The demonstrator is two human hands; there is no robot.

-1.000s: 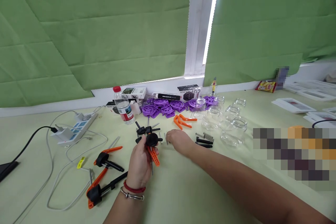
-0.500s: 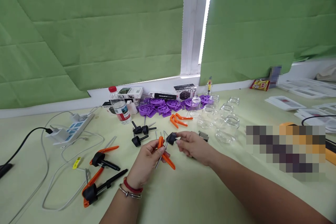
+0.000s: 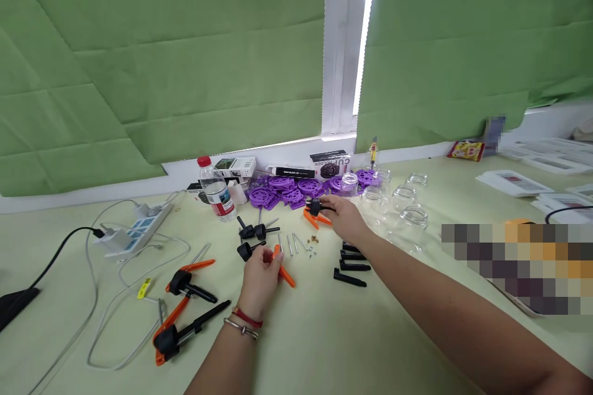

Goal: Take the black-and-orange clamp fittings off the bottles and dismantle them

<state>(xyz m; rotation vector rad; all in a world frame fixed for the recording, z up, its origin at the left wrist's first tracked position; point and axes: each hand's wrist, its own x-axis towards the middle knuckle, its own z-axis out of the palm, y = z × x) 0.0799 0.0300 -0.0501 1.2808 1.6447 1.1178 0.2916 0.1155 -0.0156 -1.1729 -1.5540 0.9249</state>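
Observation:
My left hand (image 3: 260, 274) is closed on an orange plastic handle (image 3: 286, 274), low over the table. Farther forward, my right hand (image 3: 343, 217) pinches a black knob-like part (image 3: 315, 206), whose far side I cannot make out. Beneath that part lie more orange handles (image 3: 317, 220), partly covered by the fingers. Three black parts with metal rods (image 3: 247, 231) rest just beyond my left hand. Between the hands lie several metal pins (image 3: 290, 245) and small brass pieces (image 3: 314, 239). Black tubes (image 3: 351, 277) lie in a column under my right forearm.
Two joined orange-and-black assemblies (image 3: 167, 339) lie at left, near a power strip (image 3: 141, 231) with loose cables. At the back stand a red-capped bottle (image 3: 217, 191), purple plastic parts (image 3: 294, 191) and a box (image 3: 330, 165). Clear glass jars (image 3: 414, 216) stand on the right.
My right hand has moved forward, away from the left hand, carrying the black part over the orange handles. My left hand has shifted slightly left, keeping its orange handle. Pins and black tubes are uncovered.

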